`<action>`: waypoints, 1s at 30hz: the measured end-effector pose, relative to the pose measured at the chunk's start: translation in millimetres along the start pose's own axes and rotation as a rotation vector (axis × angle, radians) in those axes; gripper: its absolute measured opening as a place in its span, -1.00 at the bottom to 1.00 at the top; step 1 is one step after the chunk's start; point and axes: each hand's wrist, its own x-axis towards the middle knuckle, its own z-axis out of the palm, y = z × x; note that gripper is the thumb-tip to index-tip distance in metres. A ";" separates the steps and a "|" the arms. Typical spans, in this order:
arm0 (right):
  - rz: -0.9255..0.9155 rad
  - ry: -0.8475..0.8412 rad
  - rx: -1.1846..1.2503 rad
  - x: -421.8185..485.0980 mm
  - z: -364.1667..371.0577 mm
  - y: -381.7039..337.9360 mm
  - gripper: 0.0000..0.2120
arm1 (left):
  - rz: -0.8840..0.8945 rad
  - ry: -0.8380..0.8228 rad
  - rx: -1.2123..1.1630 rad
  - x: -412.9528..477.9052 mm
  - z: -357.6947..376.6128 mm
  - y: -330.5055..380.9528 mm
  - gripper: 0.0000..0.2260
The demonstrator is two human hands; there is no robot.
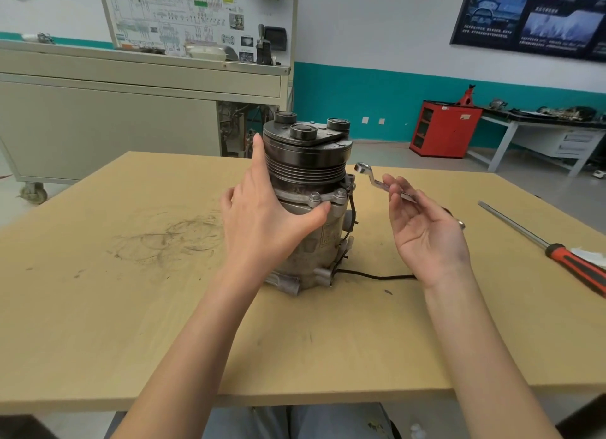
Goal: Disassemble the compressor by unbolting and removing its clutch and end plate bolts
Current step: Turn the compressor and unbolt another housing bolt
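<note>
Head view: the compressor stands upright in the middle of the frame, on the wooden surface. The clutch is on top of it. The left hand is flat against the compressor's left side. Its fingers are straight and point up, and its thumb is tucked under the rim, just below a bolt. It steadies the compressor but does not grip it. The right hand is right of the middle, palm up and mostly open. It holds a wrench lightly between its thumb and fingers. The ring end of the wrench points at the compressor but does not touch it. A screwdriver lies on the surface at the far right. I think the step in hand is getting ready to undo a bolt, and the bolts I can see look to be in place. Next, the ring needs to drop right over a bolt head, with a firmer hold on the wrench, while the left hand stops the compressor from turning.
</note>
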 end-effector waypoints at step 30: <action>-1.539 -0.417 -1.757 -33.5 45.6 40.6 -0.90 | 0.087 -0.031 -0.078 -1.2 -7.3 -9.1 0.06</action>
